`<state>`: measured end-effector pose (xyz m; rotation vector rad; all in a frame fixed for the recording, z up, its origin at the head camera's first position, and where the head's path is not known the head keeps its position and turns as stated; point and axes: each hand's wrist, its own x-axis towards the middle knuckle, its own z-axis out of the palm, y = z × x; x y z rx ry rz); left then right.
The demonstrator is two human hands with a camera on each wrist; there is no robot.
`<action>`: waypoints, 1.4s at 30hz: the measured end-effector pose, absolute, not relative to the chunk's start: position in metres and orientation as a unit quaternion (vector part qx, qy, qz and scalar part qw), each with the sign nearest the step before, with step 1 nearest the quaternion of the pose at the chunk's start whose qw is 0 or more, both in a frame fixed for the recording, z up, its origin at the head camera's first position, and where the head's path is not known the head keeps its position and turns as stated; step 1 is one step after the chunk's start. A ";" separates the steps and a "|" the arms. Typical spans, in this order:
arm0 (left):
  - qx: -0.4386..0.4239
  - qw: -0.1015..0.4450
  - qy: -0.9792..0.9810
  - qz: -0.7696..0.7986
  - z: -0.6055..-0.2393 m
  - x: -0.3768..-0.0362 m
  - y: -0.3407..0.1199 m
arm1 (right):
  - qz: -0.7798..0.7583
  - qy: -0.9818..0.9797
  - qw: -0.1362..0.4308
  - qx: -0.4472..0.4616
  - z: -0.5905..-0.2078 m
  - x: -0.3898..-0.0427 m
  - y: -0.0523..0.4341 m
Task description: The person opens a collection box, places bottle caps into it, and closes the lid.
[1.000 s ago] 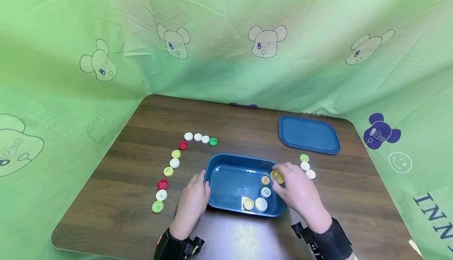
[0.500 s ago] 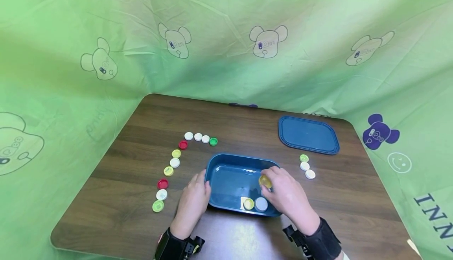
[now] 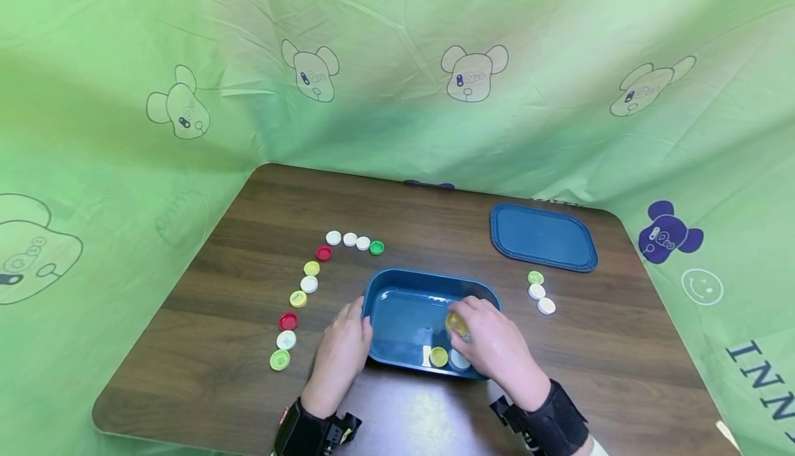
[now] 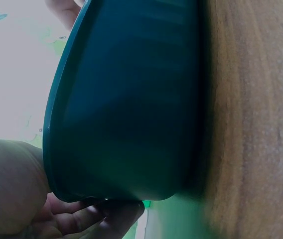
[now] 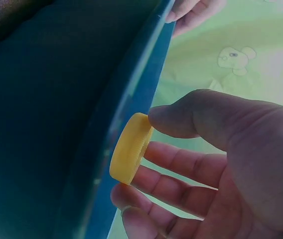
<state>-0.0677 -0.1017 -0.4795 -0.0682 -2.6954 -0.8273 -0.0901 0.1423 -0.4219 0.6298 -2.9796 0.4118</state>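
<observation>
My right hand (image 3: 497, 345) pinches a yellow bottle cap (image 3: 456, 323) above the right part of a blue plastic box (image 3: 397, 308). Close up in the right wrist view, the thumb and fingers hold that cap (image 5: 131, 148) by its edges. Gripping the box's left end is my left hand (image 3: 341, 342), its fingers (image 4: 81, 216) curled against the outer wall in the left wrist view. Inside the box, near its front edge, lie a yellow cap (image 3: 438, 357) and a white cap (image 3: 459, 359), the latter partly covered. My right hand hides the floor behind it.
A curved row of white, red, yellow and green caps (image 3: 299, 299) lies left of the box. To the right, a green cap (image 3: 535, 277) and two white caps (image 3: 537, 292) stand in a short line below a blue lid (image 3: 543, 236). Green cloth (image 3: 385, 132) hangs around the table.
My right hand has moved left with the yellow cap, from the box's right wall to over its inside, covering caps seen there before. The left hand has stayed at the box's left end.
</observation>
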 end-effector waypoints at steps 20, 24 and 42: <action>-0.022 0.148 -0.945 -0.291 -0.478 -0.069 -0.100 | 0.119 -0.974 -0.002 0.191 -0.428 -0.097 0.145; -0.018 0.141 -0.946 -0.292 -0.479 -0.069 -0.101 | 0.122 -0.977 -0.005 0.177 -0.425 -0.097 0.148; -0.016 0.130 -0.945 -0.298 -0.477 -0.068 -0.100 | 0.149 -0.982 0.036 0.114 -0.414 -0.104 0.188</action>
